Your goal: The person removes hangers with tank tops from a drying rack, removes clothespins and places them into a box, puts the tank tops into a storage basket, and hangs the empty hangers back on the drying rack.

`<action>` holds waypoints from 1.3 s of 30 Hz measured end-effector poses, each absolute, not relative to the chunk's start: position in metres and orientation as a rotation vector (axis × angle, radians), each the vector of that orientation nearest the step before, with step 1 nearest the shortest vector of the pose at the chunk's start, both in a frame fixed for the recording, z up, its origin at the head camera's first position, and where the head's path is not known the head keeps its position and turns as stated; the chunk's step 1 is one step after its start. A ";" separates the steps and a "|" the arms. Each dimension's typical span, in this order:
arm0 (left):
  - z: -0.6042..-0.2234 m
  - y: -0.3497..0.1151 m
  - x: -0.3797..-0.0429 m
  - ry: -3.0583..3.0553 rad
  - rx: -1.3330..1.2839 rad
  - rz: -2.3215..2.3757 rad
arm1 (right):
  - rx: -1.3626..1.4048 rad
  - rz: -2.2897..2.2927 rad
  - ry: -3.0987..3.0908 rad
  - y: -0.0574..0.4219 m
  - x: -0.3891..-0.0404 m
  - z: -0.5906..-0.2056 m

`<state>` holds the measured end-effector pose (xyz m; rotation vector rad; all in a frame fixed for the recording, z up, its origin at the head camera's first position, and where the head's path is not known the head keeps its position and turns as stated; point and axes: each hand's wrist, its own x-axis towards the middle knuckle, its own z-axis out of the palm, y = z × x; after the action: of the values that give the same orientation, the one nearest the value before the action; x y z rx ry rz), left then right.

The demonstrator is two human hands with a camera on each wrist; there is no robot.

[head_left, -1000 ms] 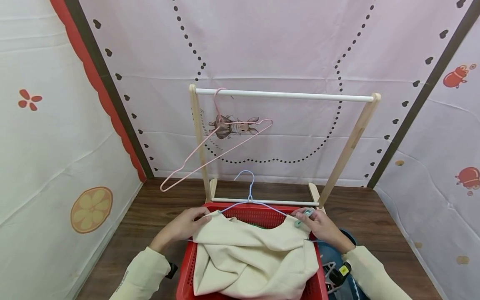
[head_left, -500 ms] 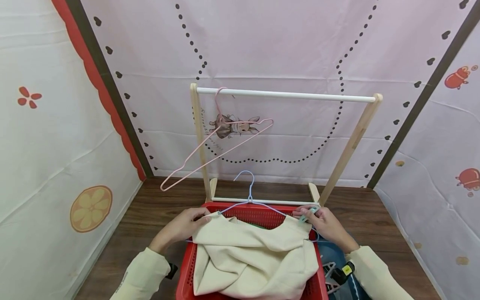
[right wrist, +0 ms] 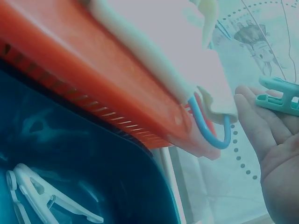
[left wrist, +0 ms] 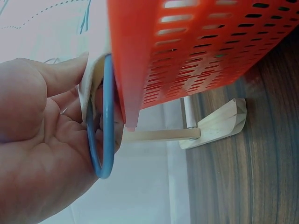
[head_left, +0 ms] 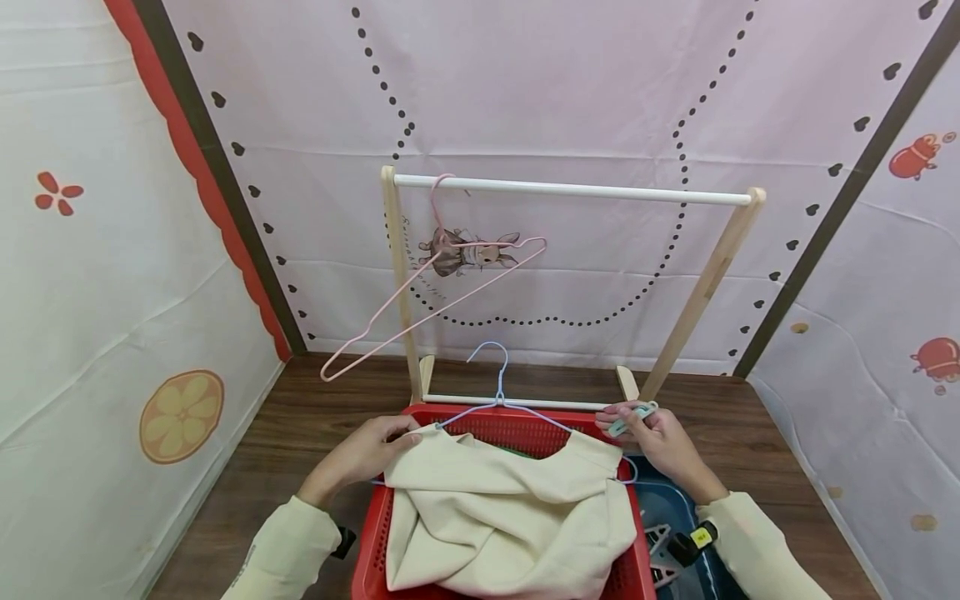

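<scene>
A cream garment (head_left: 502, 508) lies over the red basket with a light blue hanger (head_left: 501, 387) inside its shoulders, the hook pointing away from me. My left hand (head_left: 367, 454) pinches the garment's left shoulder; in the left wrist view the hanger's blue end (left wrist: 108, 121) sticks out beside the fingers. My right hand (head_left: 671, 457) holds a mint green clothespin (head_left: 632, 419) just off the right shoulder, apart from the cloth. From the right sleeve opening the hanger's other end (right wrist: 212, 137) protrudes, seen in the right wrist view.
The red basket (head_left: 365, 558) stands before a wooden rack with a white rod (head_left: 570, 191). A pink hanger (head_left: 427, 317) hangs at the rod's left. Right of the basket is a blue bin (head_left: 663, 492) with white-grey clips (right wrist: 51, 196). Printed cloth walls surround the brown table.
My right hand has moved right and slightly up, taking the clothespin off the garment's right shoulder. My left hand and the garment have stayed in place.
</scene>
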<state>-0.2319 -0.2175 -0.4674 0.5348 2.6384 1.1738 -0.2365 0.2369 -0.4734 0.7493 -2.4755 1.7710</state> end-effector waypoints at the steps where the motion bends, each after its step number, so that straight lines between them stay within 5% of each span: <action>1: -0.467 -0.217 -0.232 2.641 0.537 1.172 | 0.750 1.777 -2.470 0.237 -0.236 -0.473; 39: -0.470 -0.219 -0.232 2.640 0.538 1.197 | 0.511 1.779 -2.572 0.263 -0.219 -0.468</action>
<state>-0.2325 -0.2191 -0.4700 0.5382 2.6401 1.1969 -0.2186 0.2630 -0.4678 0.5108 -2.5717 1.7788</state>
